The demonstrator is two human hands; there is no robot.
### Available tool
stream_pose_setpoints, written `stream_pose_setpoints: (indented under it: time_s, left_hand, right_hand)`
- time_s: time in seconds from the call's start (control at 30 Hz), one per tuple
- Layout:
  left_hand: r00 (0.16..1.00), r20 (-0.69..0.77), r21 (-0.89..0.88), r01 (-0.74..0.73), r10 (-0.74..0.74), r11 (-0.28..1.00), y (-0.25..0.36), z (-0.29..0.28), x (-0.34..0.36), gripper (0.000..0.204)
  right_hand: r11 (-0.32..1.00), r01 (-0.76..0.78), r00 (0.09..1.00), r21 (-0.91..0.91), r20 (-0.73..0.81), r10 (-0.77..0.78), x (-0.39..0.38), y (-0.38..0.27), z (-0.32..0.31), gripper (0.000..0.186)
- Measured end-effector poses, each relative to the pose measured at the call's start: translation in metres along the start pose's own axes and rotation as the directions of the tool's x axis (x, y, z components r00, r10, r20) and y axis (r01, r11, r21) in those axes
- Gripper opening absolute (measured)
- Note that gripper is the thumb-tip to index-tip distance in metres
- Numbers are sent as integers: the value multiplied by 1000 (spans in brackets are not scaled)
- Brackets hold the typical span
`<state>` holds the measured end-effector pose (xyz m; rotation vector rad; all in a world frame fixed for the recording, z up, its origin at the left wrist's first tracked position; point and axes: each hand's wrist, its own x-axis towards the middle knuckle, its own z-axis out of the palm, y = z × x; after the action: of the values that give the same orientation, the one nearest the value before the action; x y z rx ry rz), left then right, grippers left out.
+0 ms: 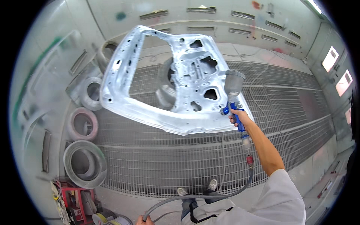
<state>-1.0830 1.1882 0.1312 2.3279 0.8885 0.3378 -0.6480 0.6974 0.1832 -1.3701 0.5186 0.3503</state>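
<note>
A blue spray gun with a translucent grey paint cup on top is in my right hand, fingers wrapped round its grip. It is held at the right end of a pale silver-white car tailgate panel, which has a large window opening and several cut-out holes. From the gun's base, below a clear filter and a red coupling, a grey air hose curves down and left. Low in the picture, my left hand is closed round that hose, partly cut off by the lower edge.
Metal floor grating runs under the panel. Several overspray-coated tyres line the left wall. At lower left are a red rack and paint cans. A thin hose trails across the grating. Vented booth walls surround the area.
</note>
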Motion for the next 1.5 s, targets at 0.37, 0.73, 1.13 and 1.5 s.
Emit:
stream_pose_setpoints:
  time_s: [0.37,0.73,1.13,1.5]
  left_hand:
    - [946,280,34,-182,165,983,107,66,-33,17]
    - [930,273,186,-300,244,936,81,79,-23,24]
    - [354,660,-750,354,662,559,304,181,-94,60]
    - [424,755,-652,562,500,509,277,133,-80,34]
  right_hand:
    - [975,144,807,-169,-550,-214,-28,6,-233,19]
    - [928,150,986,340,20,-166,-98,25,-160,22]
    - [907,315,910,280,184,-373,-157,19,25,26]
    - [339,846,453,-412,218,-864,-217,20,103,22]
